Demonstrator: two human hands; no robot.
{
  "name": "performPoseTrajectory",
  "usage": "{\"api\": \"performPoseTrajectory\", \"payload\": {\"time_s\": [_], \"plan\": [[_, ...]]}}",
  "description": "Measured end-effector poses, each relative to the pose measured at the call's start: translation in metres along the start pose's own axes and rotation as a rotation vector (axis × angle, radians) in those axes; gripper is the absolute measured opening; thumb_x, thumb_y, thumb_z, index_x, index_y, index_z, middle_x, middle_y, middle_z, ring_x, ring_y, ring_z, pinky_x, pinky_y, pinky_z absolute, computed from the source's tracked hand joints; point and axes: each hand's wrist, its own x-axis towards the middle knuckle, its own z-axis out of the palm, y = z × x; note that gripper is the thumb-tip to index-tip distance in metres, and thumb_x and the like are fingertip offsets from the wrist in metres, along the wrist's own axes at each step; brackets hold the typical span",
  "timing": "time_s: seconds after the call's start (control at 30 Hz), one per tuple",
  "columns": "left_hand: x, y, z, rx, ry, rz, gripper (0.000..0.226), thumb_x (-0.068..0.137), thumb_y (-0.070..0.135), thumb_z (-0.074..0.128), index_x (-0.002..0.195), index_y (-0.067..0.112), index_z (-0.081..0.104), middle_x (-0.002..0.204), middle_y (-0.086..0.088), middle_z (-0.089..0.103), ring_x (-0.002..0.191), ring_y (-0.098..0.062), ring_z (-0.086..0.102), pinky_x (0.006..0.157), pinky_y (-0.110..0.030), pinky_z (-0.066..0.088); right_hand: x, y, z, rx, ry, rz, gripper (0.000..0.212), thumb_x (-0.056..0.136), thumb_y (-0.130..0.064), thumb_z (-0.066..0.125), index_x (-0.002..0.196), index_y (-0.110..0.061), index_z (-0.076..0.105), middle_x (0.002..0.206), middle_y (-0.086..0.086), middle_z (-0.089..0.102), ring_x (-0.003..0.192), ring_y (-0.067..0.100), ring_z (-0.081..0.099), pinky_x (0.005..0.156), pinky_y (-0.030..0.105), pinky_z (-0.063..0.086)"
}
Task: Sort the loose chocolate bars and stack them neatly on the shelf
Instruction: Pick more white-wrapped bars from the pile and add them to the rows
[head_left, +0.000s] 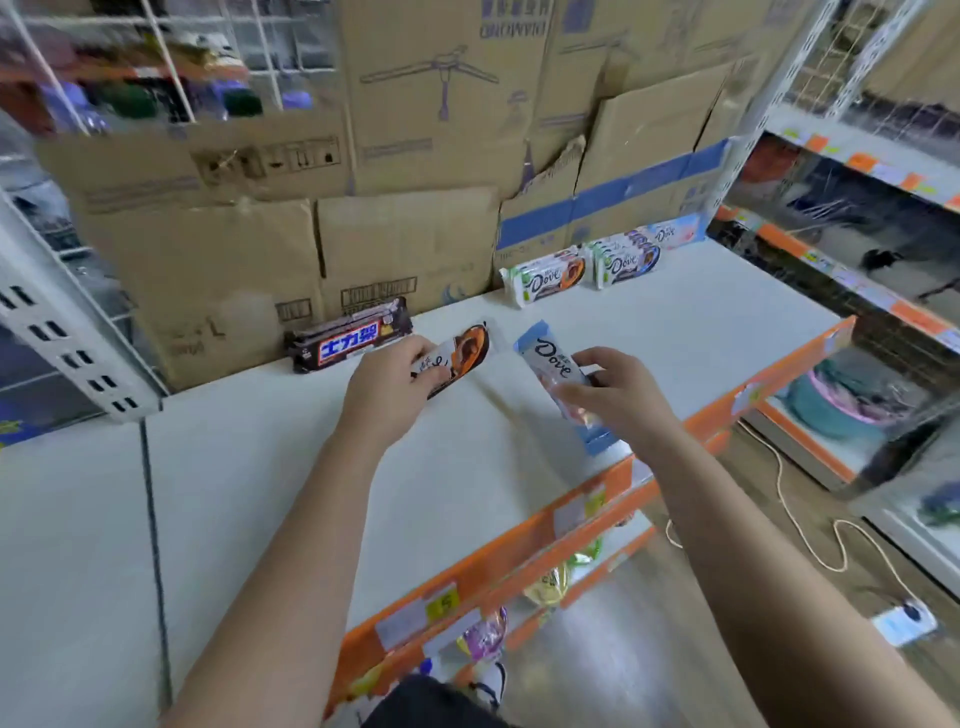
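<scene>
Head view: stacks (550, 275) line the far shelf (260, 467); left hand (387, 382) grips an orange bar (465, 353), right hand (618, 389) a blue bar (553, 358), both unplaced.

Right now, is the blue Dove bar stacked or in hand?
In hand: the right hand grips the blue Dove bar, apart from the stacks.

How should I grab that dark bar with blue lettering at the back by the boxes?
Probably pinch the dark bar across its short width near the middle, coming from above and in front. It lies flat, long side facing you, close against the cardboard boxes behind, so the rear looks blocked.
</scene>
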Motion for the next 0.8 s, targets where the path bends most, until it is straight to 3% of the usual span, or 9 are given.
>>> {"api": "performPoseTrajectory", "payload": {"time_s": [0.2,0.3,0.4,0.53,0.67,0.8], "plan": [[0.060,0.033,0.045,-0.046,-0.002,-0.033,0.022,0.080,0.029,0.070,0.099,0.018,0.065,0.097,-0.001,0.068,0.089,-0.021,0.060,0.071,-0.032,0.044,0.054,0.012,-0.054,-0.034,0.046,-0.075,0.015,0.069,-0.032,0.074,0.075,-0.044,0.067,0.076,0.010,0.071,0.061,0.018,0.058,0.059,0.028,0.042],[0.082,0.045,0.069,-0.008,-0.012,-0.021,0.020,0.084,0.026,0.066,0.102,0.016,0.064,0.101,-0.001,0.067,0.096,-0.021,0.059,0.073,-0.030,0.041,0.084,0.028,-0.078,-0.083,0.066,-0.066,0.015,0.071,-0.029,0.076,0.081,-0.029,0.066,0.076,0.004,0.072,0.065,0.020,0.063,0.062,0.032,0.049],[0.101,0.060,0.091,0.036,0.022,-0.008,0.018,0.088,0.022,0.061,0.104,0.014,0.063,0.100,-0.002,0.062,0.095,-0.024,0.056,0.071,-0.028,0.035,0.119,0.045,-0.099,-0.105,0.085,-0.078,0.024,0.068,-0.031,0.075,0.080,-0.015,0.062,0.073,0.013,0.069,0.059,0.020,0.058,0.058,0.032,0.045],[0.122,0.079,0.117,0.122,0.088,-0.061,0.023,0.090,0.021,0.059,0.110,0.010,0.061,0.107,-0.007,0.058,0.095,-0.025,0.054,0.072,-0.030,0.036,0.165,0.059,-0.125,-0.054,0.011,-0.107,0.033,0.058,-0.039,0.072,0.079,-0.016,0.063,0.066,0.011,0.068,0.052,0.018,0.056,0.056,0.037,0.047],[0.138,0.101,0.142,0.232,0.167,-0.190,0.028,0.094,0.018,0.052,0.120,0.007,0.057,0.121,-0.011,0.056,0.106,-0.030,0.054,0.085,-0.038,0.042,0.206,0.069,-0.153,-0.083,-0.157,-0.171,0.037,0.052,-0.047,0.072,0.078,-0.021,0.065,0.069,0.007,0.071,0.054,0.018,0.060,0.063,0.047,0.053],[0.150,0.123,0.161,0.276,0.225,-0.242,0.024,0.089,0.017,0.060,0.112,0.010,0.063,0.114,-0.012,0.062,0.102,-0.031,0.055,0.084,-0.037,0.043,0.236,0.079,-0.178,-0.121,-0.294,-0.239,0.046,0.052,-0.052,0.076,0.078,-0.017,0.064,0.065,0.007,0.069,0.050,0.015,0.058,0.061,0.037,0.050]]}}
